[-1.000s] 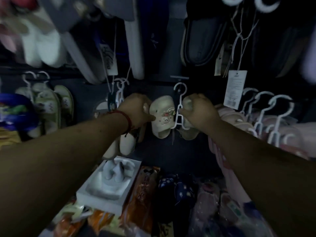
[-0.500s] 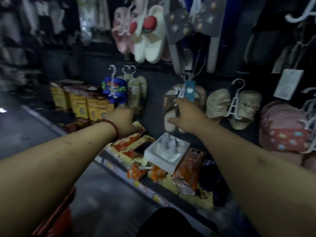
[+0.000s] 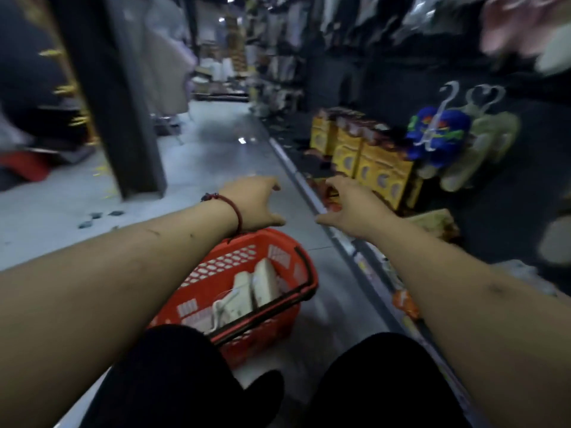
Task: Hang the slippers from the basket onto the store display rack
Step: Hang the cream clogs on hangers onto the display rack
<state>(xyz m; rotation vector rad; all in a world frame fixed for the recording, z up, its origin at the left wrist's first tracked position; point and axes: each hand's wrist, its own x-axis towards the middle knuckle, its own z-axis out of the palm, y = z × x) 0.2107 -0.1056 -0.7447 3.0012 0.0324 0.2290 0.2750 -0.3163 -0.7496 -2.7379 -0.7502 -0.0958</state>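
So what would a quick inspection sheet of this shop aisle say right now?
Surface: grey floor, with the basket standing on it.
Job's things: red basket holds a pale slipper pair with a white hanger; display rack on the right.
Clutter: yellow boxes on the low shelf; blue slippers and pale green slippers hang on the rack.
Hands: left hand and right hand both open, holding nothing.
Cables: nothing seen.
Surroundings: dark pillar on the left; blurred stock down the aisle.

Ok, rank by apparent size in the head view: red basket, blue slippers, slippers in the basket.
1. red basket, clearly largest.
2 and 3. blue slippers and slippers in the basket look alike; the basket pair is nearer the camera, so no ranking.
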